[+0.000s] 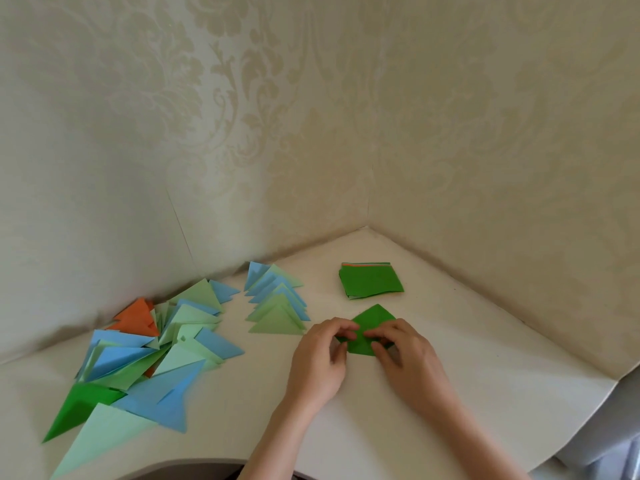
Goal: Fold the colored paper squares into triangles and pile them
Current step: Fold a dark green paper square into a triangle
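Folding is under way near the middle of the table (450,393), toward its front edge: the left hand (320,362) and right hand (407,355) each pinch a side of one green sheet (372,323) with curled fingertips, the left at its left corner, the right over its right half. The sheet lies diamond-wise, its far corner pointing at the wall corner, its near part hidden under the fingers, so how far the crease has gone I cannot tell.

Paper like this is light, thin and easily creased; it should slide on the smooth top unless pressed down, so holding the opposite corners and pinning one while the other comes over seems the safe way. It is plain dark green, matte, flat.

Toward the left edge sprawls a loose heap of triangles (138,355) in blue, pale green, orange and dark green. Beyond the hands, a neater row (277,306) of blue and pale green triangles overlaps. Farthest, close to the back corner, sits the stack (370,280) of unfolded squares, green on top with orange edges showing.
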The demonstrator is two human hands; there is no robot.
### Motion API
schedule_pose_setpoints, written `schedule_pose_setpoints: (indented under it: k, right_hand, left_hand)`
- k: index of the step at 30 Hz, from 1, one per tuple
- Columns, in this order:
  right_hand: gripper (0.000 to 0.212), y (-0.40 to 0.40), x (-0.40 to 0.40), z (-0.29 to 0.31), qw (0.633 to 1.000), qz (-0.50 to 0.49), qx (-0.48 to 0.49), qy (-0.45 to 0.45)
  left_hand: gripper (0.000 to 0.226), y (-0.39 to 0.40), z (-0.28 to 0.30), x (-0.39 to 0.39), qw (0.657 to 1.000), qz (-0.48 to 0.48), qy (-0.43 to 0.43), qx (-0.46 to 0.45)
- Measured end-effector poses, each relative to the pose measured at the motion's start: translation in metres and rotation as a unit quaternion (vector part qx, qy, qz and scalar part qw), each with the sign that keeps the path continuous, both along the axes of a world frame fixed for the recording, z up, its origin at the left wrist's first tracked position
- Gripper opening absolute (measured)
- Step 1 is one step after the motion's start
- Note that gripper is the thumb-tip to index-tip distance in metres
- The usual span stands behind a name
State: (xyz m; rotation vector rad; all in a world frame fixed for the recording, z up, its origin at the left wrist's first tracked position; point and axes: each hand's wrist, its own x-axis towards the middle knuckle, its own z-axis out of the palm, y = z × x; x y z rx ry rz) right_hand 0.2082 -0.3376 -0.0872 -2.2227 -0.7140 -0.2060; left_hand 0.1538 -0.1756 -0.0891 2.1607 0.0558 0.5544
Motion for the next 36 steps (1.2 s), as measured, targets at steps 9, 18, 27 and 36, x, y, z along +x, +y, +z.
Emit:
schedule_pose_setpoints:
  k: [9,18,27,36]
  right_hand:
    - [0.003,-0.0018,-0.0025,-0.0034,0.996,0.030,-0.005,-0.081]
    - [0.007,-0.0034,-0.0036,-0.0003,0.996,0.015,0.014,-0.088]
    - [0.021,-0.0023,-0.0093,-0.0018,0.998,0.015,0.002,-0.063]
    - [0.014,-0.0003,-0.0042,-0.0043,0.996,-0.015,-0.021,-0.082]
  left_hand:
    - [0.045,-0.0007,0.0016,-0.0081,0.998,0.032,-0.036,0.039]
    - [0.020,-0.0011,-0.0045,-0.0048,0.993,0.066,-0.047,0.087]
    - [0.013,-0.0011,-0.0038,-0.0078,0.991,0.074,-0.063,0.087]
    - [0.021,-0.0037,-0.0054,-0.0054,0.989,0.104,-0.047,0.094]
